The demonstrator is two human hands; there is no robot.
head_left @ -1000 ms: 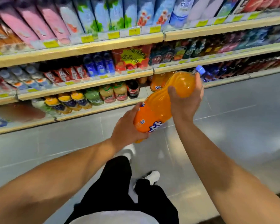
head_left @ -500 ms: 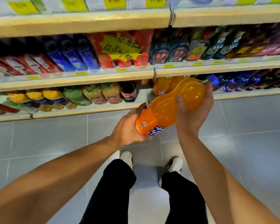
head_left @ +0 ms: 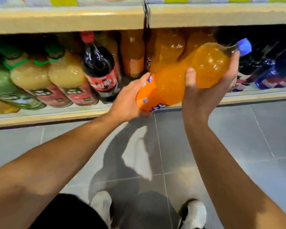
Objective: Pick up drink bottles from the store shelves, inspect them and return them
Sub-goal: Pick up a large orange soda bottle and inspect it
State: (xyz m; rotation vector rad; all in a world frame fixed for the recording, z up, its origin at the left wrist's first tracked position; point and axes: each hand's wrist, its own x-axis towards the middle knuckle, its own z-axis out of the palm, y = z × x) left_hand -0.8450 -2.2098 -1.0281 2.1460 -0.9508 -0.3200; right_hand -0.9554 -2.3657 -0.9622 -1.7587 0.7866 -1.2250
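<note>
A: Where is this?
B: Grey tiled floor (head_left: 238, 138), low store shelf (head_left: 56, 114) of drinks.
A: The hands?
B: Left hand (head_left: 127, 103) cups the orange bottle (head_left: 180, 76)'s base; right hand (head_left: 205, 93) curls around its upper body, bottle tilted before the shelf.

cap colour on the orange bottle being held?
Blue. The cap sits at the upper right end of the orange bottle, clearest in the head view.
</note>
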